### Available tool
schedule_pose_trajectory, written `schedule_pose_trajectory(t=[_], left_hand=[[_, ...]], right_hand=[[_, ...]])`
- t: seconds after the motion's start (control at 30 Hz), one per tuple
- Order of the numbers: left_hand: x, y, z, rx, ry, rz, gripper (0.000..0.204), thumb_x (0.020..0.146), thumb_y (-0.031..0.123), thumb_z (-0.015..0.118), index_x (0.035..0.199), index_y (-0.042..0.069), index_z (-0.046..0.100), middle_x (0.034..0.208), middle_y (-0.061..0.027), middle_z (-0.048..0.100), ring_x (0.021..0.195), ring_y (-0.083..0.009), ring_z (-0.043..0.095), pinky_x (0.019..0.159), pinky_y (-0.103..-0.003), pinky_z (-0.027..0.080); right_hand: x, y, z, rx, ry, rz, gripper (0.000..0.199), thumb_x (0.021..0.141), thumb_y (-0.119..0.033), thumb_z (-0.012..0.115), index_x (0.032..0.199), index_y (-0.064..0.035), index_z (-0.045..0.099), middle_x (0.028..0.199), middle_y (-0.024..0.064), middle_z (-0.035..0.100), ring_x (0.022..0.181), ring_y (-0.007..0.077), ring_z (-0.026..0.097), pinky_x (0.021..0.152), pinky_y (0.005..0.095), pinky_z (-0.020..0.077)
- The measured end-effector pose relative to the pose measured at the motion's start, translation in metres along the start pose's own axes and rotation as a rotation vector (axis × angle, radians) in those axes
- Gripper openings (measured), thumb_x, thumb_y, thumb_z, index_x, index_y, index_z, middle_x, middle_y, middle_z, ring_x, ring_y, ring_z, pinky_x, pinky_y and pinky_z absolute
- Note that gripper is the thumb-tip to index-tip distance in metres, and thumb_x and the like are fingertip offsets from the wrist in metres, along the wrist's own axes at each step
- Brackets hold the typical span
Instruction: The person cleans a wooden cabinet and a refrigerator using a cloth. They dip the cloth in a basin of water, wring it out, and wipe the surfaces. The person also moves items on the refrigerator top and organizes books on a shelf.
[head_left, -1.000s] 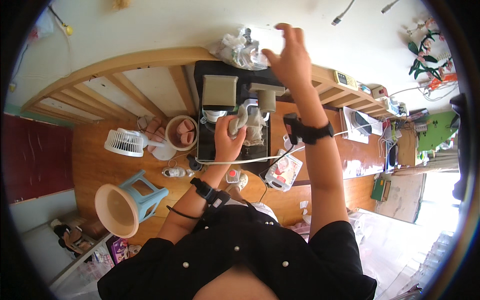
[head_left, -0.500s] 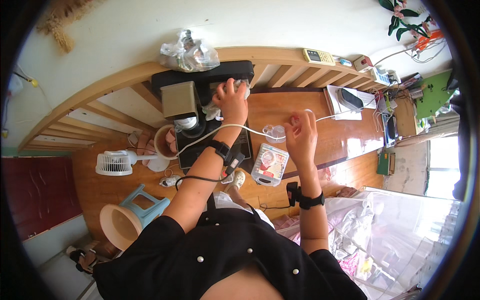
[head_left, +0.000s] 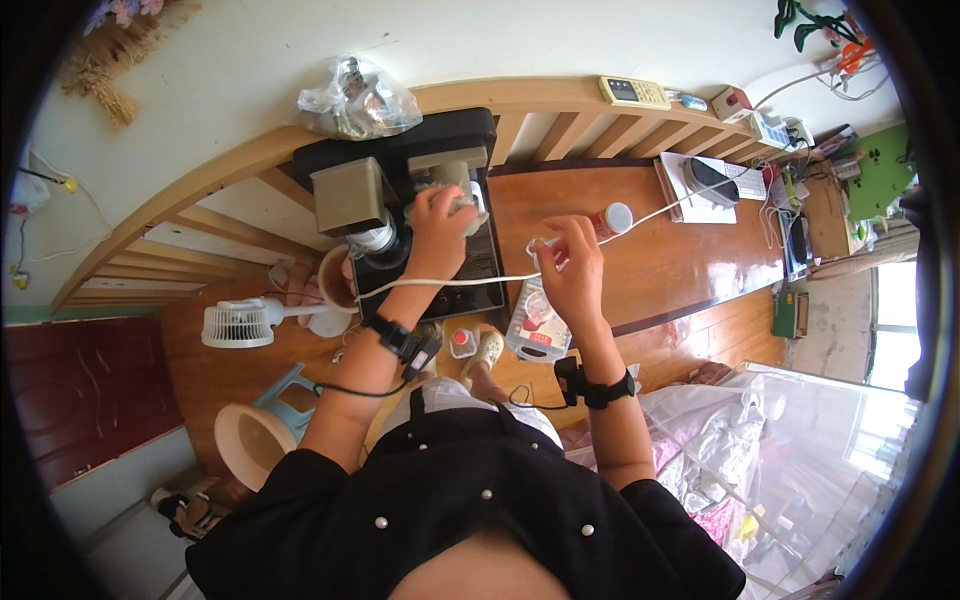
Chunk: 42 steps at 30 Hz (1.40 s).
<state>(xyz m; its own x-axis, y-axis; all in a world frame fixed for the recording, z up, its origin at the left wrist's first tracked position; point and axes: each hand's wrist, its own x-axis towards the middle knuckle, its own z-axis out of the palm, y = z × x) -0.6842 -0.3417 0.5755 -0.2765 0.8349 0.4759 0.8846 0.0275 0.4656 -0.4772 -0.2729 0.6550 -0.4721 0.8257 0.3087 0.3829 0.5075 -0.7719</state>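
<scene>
My left hand [head_left: 440, 222] is closed on a pale crumpled cloth [head_left: 462, 198] and presses it against the top of a black machine [head_left: 440, 140] that stands on the wooden desk [head_left: 650, 270]. My right hand [head_left: 572, 268] hovers over the desk just right of the machine. It pinches a white cable [head_left: 450, 282] that runs from under my left forearm out toward the right. A small bottle with a white cap [head_left: 616, 217] lies right beside the fingers. Both wrists wear black bands.
A clear plastic bag [head_left: 355, 98] sits on the wooden rail behind the machine, and a remote control [head_left: 633, 92] lies further right. A mouse on a white pad [head_left: 708, 180] is at the desk's right. Below are a white fan [head_left: 235, 325], a brown cup [head_left: 335, 280] and a blue stool [head_left: 285, 400].
My right hand came down from the rail top to the desk and took the white cable. My left hand carried the cloth up onto the machine. My head turned a little.
</scene>
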Motion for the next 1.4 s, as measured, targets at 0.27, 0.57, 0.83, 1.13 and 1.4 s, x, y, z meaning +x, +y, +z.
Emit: schedule_pose_trajectory(t=[0.27,0.57,0.83,1.13,1.4], left_hand=[[0.010,0.057,-0.089,-0.385,0.184,-0.016,0.044,0.074,-0.014,0.067,0.113,0.007,0.068,0.123,-0.0136,0.054,0.117,-0.0333,0.056,0.101,-0.042,0.045],[-0.005,0.007,-0.048,-0.575,0.103,-0.279,0.093,0.088,0.019,0.078,0.159,0.009,0.019,0.155,-0.0200,0.036,0.141,-0.0351,0.039,0.113,-0.050,0.032],[0.000,-0.024,0.035,-0.533,0.223,-0.514,0.047,0.090,0.005,0.072,0.132,0.006,0.052,0.114,-0.0159,0.053,0.089,-0.0203,0.066,0.077,-0.030,0.055],[0.002,-0.019,0.039,-0.517,0.251,-0.419,0.037,0.086,0.001,0.075,0.121,0.003,0.062,0.111,-0.0108,0.056,0.089,-0.0187,0.066,0.079,-0.029,0.056],[-0.006,-0.028,0.042,-0.584,0.283,-0.508,0.039,0.086,0.005,0.077,0.122,0.005,0.064,0.109,-0.0085,0.055,0.085,-0.0174,0.066,0.077,-0.028,0.054]], right_hand=[[0.009,-0.013,0.067,1.195,-0.449,0.502,0.061,0.103,-0.035,0.058,0.152,-0.0098,0.032,0.142,0.0106,0.050,0.127,0.0228,0.050,0.104,0.0366,0.0435],[0.084,-0.018,0.075,0.583,0.165,0.084,0.049,0.087,0.001,0.069,0.130,-0.0112,0.047,0.123,0.0129,0.049,0.118,0.0275,0.051,0.096,0.0395,0.0471],[0.107,0.036,0.152,0.117,0.376,-0.283,0.048,0.061,0.014,0.060,0.104,-0.0072,0.066,0.119,0.0153,0.053,0.112,0.0392,0.048,0.100,0.0456,0.0417],[0.097,0.124,0.185,0.715,0.507,0.385,0.037,0.083,0.009,0.060,0.116,-0.0058,0.053,0.116,0.0101,0.051,0.111,0.0236,0.051,0.099,0.0366,0.0422],[0.075,0.114,0.157,0.951,-0.027,0.488,0.039,0.087,0.008,0.064,0.119,-0.0116,0.055,0.108,0.0020,0.060,0.097,0.0154,0.059,0.082,0.0296,0.0514]])
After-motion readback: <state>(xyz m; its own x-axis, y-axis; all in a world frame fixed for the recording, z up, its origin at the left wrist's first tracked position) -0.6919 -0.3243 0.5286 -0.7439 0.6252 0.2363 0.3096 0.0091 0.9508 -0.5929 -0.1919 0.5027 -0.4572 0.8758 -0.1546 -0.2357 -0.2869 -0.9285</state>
